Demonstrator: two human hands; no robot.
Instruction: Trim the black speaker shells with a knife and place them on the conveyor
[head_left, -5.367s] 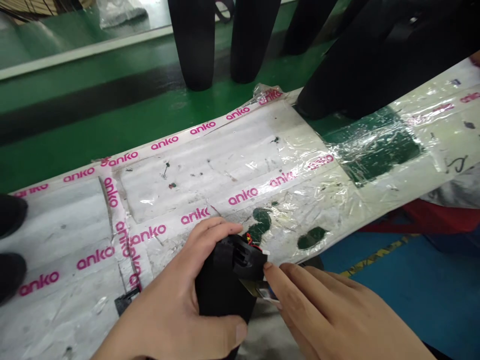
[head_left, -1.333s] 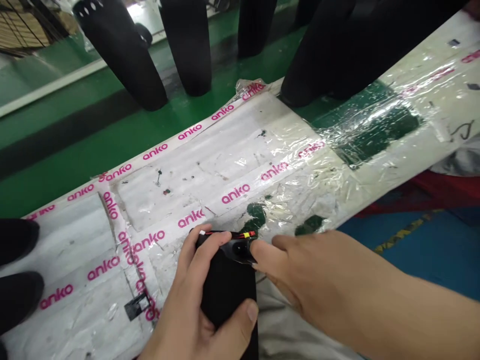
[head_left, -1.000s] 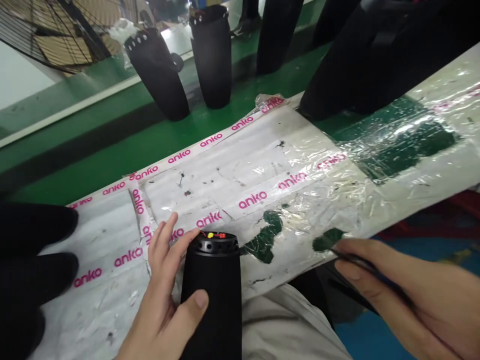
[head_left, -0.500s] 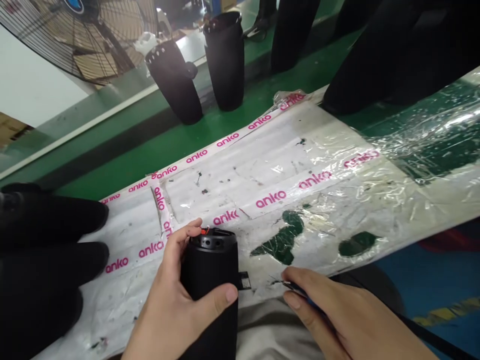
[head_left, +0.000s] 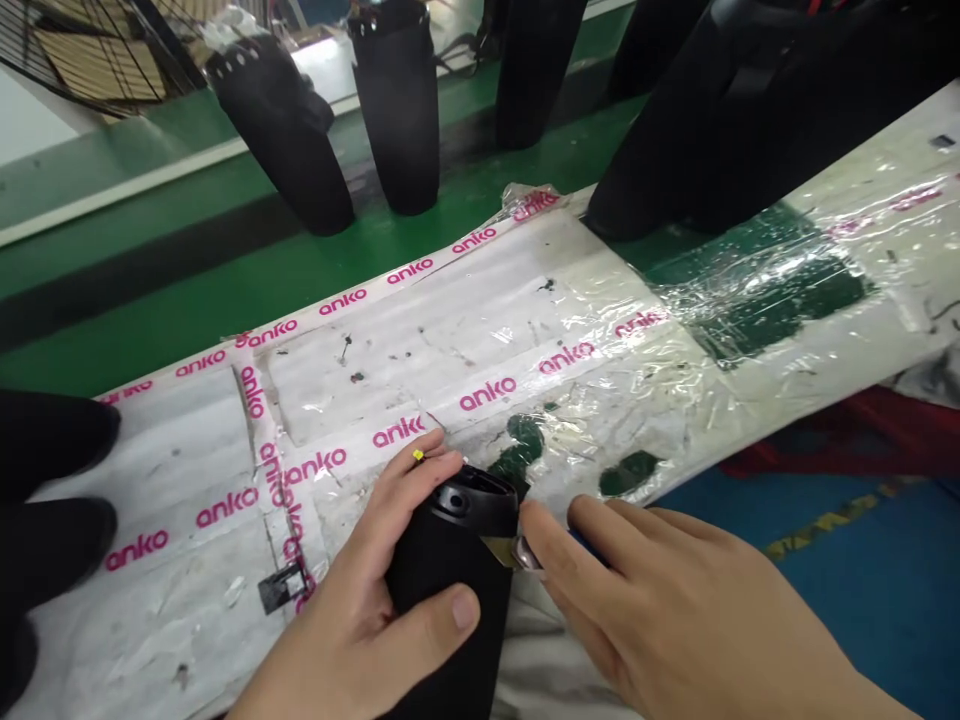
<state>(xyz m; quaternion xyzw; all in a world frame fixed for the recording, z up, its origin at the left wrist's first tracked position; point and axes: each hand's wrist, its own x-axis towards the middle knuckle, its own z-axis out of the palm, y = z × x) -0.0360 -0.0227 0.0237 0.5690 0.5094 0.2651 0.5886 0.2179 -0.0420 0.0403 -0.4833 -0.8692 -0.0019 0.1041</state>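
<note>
My left hand (head_left: 390, 590) is wrapped round a black cloth-covered cylinder (head_left: 450, 590), apparently a speaker housing, tilted at the near table edge. Its open top has a plastic rim with a round hole in it. A small yellow piece (head_left: 418, 456), perhaps a wire connector, shows by my left fingertips. My right hand (head_left: 637, 590) is closed on a slim tool with a flat blade, seemingly a utility knife (head_left: 525, 553); a bit of blue shows between the fingers. Its blade (head_left: 497, 549) lies against the cylinder's side just below the rim. Most of the handle is hidden.
White sheeting with pink lettering (head_left: 487, 392) covers the table. Similar black cylinders (head_left: 401, 110) stand beyond it on a green surface, and several dark rounded ends (head_left: 60, 530) reach in from the left. A small black piece (head_left: 283, 588) lies on the sheeting.
My right hand has moved left, bringing the knife from beside the cylinder to its upper side. The cylinder has turned and tilted in my left hand. The view has shifted right.
</note>
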